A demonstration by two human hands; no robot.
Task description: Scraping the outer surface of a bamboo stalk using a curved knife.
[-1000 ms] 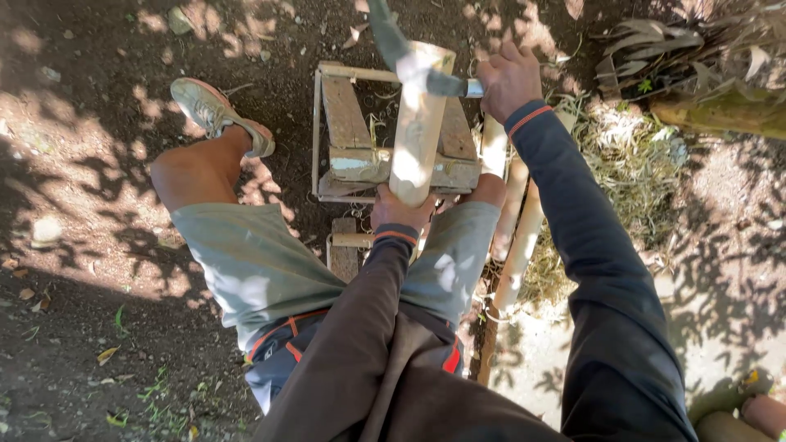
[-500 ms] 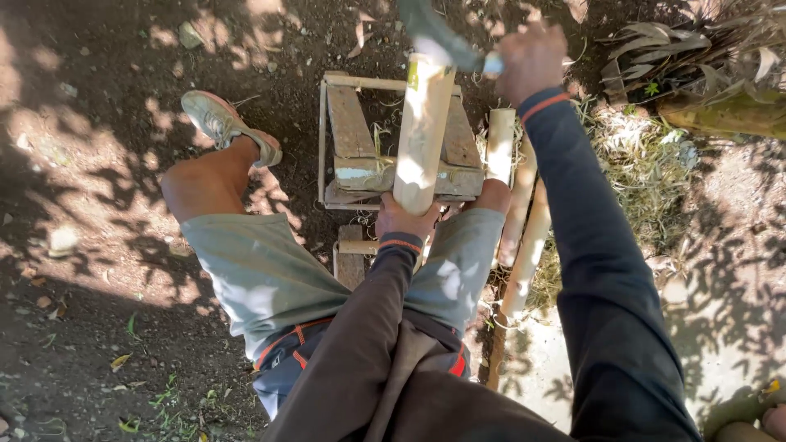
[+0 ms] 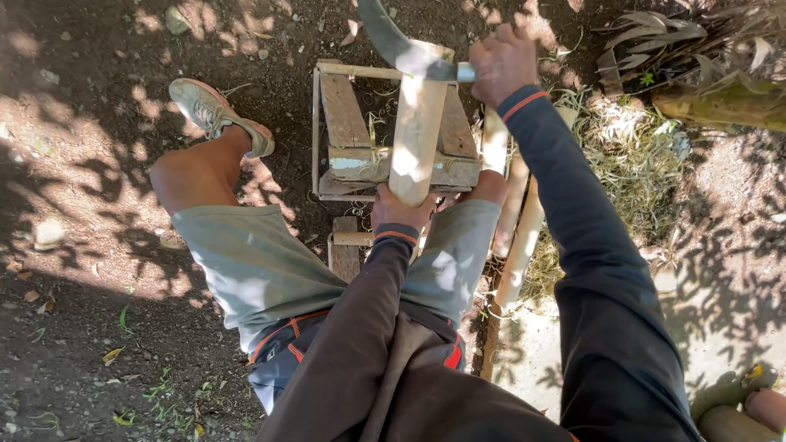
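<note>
We see a pale, smooth, peeled log [image 3: 417,123] standing upright on a weathered wooden frame [image 3: 348,123]. Our left hand [image 3: 401,211] grips its near end; our right hand [image 3: 501,61] is clenched on the handle of a curved grey blade [image 3: 397,41] lying across the log's top. More peeled poles [image 3: 520,237] lean beside our knee, with dry grass [image 3: 630,155] beyond.
</note>
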